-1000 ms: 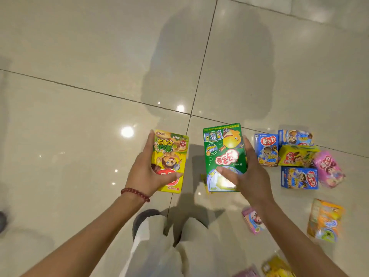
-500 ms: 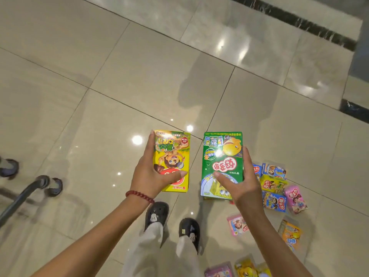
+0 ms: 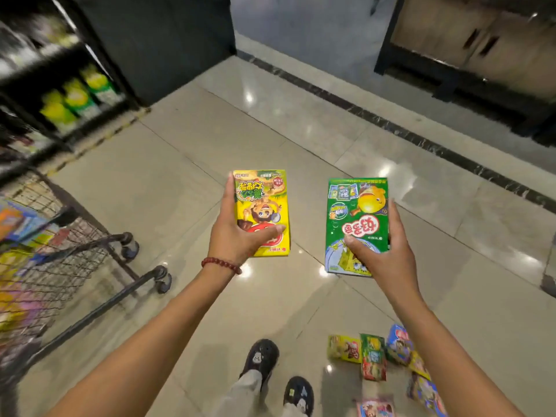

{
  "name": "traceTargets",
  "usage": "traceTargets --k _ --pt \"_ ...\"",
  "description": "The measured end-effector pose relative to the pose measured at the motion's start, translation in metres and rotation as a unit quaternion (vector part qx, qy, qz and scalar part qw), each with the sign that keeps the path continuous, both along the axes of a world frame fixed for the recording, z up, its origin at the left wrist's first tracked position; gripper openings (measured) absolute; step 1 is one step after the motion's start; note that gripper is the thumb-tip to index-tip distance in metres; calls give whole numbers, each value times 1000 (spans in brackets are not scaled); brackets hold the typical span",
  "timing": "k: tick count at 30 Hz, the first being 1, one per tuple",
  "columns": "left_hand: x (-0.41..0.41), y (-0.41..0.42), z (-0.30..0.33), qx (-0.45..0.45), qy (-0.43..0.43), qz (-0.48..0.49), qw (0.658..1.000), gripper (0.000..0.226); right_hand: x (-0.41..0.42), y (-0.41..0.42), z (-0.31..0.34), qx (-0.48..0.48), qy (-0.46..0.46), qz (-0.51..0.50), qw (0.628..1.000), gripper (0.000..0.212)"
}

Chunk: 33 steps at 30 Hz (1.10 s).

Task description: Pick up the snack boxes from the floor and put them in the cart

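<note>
My left hand (image 3: 237,236) grips a yellow snack box (image 3: 264,206) by its lower left side, thumb across the front. My right hand (image 3: 379,251) grips a green snack box (image 3: 355,218) by its lower right part, thumb on the front. Both boxes are held upright at chest height above the tiled floor. The wire shopping cart (image 3: 54,260) stands at the far left with several colourful boxes inside. More snack boxes (image 3: 373,356) lie on the floor at the lower right, beside my right forearm.
A shelf unit with green and yellow packs (image 3: 75,97) lines the upper left. A dark pillar (image 3: 168,40) stands behind it and a wooden counter (image 3: 469,43) at the upper right. My two black shoes (image 3: 276,374) are on the floor below.
I have straightened up and turned left: both boxes rose with my hands, the floor pile dropped to the lower right, and the cart and shelves came into view at the left.
</note>
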<state>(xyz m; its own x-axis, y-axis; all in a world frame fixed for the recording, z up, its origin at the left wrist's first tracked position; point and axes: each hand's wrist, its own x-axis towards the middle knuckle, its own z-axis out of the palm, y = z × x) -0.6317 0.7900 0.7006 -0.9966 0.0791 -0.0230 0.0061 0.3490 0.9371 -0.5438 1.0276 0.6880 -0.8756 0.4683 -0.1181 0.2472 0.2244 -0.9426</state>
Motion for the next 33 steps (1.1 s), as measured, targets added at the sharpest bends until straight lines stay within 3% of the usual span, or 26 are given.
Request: traceTargets --k 6,14,23,33 --pt "21 -68 101 23 98 70 993 125 -33 -52 92 9 91 94 991 91" --pt "55 -202 194 3 171 185 968 129 -76 -180 189 -3 196 242 950 89" --pt "87 -391 216 6 225 323 919 121 -105 -393 217 -32 222 364 904 91" --pt "116 -588 210 -38 202 429 880 116 -133 -614 202 -34 215 448 867 96"
